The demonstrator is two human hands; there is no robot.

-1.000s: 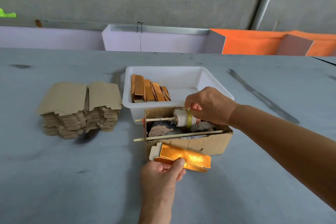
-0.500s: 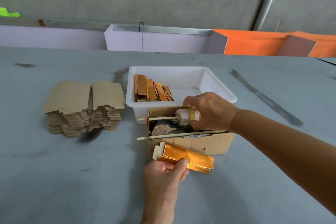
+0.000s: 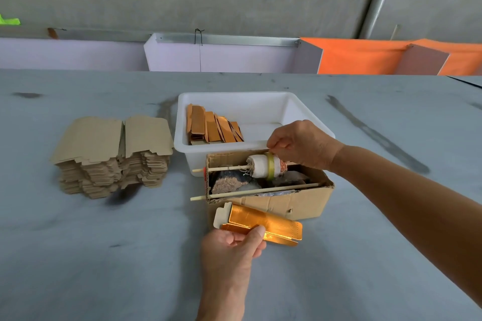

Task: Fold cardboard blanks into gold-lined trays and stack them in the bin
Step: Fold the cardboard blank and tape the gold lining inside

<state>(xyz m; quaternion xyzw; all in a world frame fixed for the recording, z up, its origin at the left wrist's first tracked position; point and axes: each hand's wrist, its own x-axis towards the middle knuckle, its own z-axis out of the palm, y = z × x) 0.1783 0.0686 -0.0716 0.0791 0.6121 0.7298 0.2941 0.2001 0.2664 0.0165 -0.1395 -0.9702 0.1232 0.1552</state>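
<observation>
At six o'clock the left hand (image 3: 229,247) pinches a half-folded gold-lined tray (image 3: 263,224) just above the desk (image 3: 78,255), while the right hand (image 3: 300,146) at three o'clock pinches at the tape roll (image 3: 266,166) over the cardboard box (image 3: 287,203), before the white bin (image 3: 260,109).

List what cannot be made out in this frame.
- Head view: right hand fingertips hide what they pinch above the roll.
- Cardboard box contents: dark lumps, unidentifiable.
- White bin: near wall hides the bases of the stacked trays.
- Left hand covers the gold tray near edge.
</observation>
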